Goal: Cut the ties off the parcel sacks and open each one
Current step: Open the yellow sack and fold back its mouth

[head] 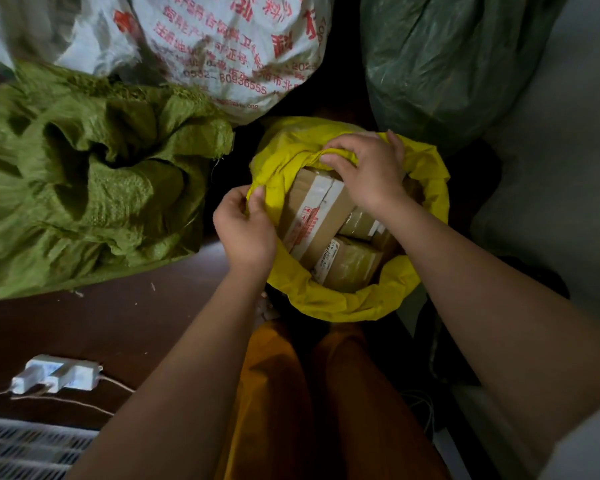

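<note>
Head view: looking straight down on both bare forearms and a ring of sacks on a dark brown floor (125, 327).
Yellow sack (343, 303): stands open at centre, just in front of the person's knees, its mouth rolled back into a loose rim.
Boxes (317, 216): several taped cardboard parcels with printed labels fill the open mouth, packed against each other.
Left hand (245, 230): at the near-left part of the rim; its grip is a pinch, thumb and fingers closed on a fold of the yellow fabric.
Right hand (364, 171): at the far side of the rim, above the boxes; its grip is curled round a bunched fold of the same fabric, fingers hooked over the edge.
Olive sack (84, 188): woven, crumpled and slumped, to the left of the yellow one, its top fallen in loose folds; whether it is tied cannot be told.
White sack (222, 46): woven with red printed characters, behind the olive and yellow sacks, at the top edge.
Dark green sack (440, 60): plastic, at upper right, beyond the yellow one; its mouth is out of view.
Power strip (58, 374): white, on the floor at lower left, with plugs in it and pale cords trailing away.
Trousers (278, 393): orange-brown, visible between the forearms.
</note>
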